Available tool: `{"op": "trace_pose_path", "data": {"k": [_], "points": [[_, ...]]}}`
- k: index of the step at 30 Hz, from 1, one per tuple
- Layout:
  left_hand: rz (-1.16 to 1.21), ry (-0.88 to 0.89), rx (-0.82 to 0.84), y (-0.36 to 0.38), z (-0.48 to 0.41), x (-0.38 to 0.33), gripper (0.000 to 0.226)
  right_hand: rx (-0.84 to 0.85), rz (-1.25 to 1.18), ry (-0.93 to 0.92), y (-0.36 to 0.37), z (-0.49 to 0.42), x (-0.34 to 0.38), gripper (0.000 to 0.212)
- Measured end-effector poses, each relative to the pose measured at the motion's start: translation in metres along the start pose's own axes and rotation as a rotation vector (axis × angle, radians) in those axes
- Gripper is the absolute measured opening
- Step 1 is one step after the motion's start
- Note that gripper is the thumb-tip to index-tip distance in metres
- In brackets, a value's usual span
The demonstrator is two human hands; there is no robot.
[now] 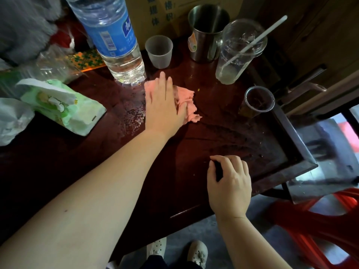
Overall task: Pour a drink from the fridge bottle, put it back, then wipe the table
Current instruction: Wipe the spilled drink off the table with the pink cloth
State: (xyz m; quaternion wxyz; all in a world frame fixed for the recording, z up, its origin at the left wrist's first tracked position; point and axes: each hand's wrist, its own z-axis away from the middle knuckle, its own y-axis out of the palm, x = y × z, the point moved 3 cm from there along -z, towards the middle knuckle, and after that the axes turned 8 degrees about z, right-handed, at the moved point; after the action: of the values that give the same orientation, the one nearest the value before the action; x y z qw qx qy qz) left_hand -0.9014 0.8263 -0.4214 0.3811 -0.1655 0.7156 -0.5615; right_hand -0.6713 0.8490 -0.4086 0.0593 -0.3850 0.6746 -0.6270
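**Over a dark red table, your left hand presses a pink cloth flat**

At the far left edge of the table lies a crumpled white plastic bag, and just beside it a green pack of tissues with its white flap lifted. Behind the pack, clear plastic wrapping is too blurred to tell apart.

Next to the right stands a large clear water bottle with a blue label, upright and about a quarter full. A wet, shiny patch spreads on the wood from its base toward you.

Your left hand reaches across this patch, palm down, fingers straight and pressed together, flat on top of a pink cloth. The cloth sits near the middle of the table, just right of the bottle's base, bunched and showing past your fingers on the right.

Behind the cloth stands a small frosted plastic cup. To its right are a steel mug, then a tall clear cup with a white straw leaning in it.

Nearer the right edge stands a clear cup holding a dark drink.

Your right hand rests near the front edge of the table, fingers curled and loosely together, fingertips touching the wood, gripping nothing that shows.

A red plastic stool stands beyond the table's right corner.
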Motion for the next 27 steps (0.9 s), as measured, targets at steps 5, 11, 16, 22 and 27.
{"op": "trace_pose_path", "data": {"k": [5, 11, 16, 22, 27], "points": [[0.089, 0.089, 0.012, -0.007, 0.021, -0.001, 0.058, -0.008, 0.002, -0.012, 0.000, 0.000, 0.000, 0.012], [0.157, 0.296, 0.127, -0.018, 0.080, 0.012, 0.056, -0.021, -0.013, -0.008, -0.002, 0.002, 0.000, 0.012], [0.143, 0.301, 0.164, -0.032, 0.154, 0.020, 0.051, -0.023, -0.016, -0.009, 0.000, 0.001, 0.001, 0.011], [0.093, 0.220, 0.105, -0.026, 0.154, 0.012, 0.053, -0.036, -0.008, -0.012, -0.002, 0.002, 0.000, 0.011], [0.044, 0.167, 0.108, -0.007, 0.084, 0.005, 0.055, -0.027, 0.002, -0.015, -0.001, 0.001, 0.001, 0.011]]}}
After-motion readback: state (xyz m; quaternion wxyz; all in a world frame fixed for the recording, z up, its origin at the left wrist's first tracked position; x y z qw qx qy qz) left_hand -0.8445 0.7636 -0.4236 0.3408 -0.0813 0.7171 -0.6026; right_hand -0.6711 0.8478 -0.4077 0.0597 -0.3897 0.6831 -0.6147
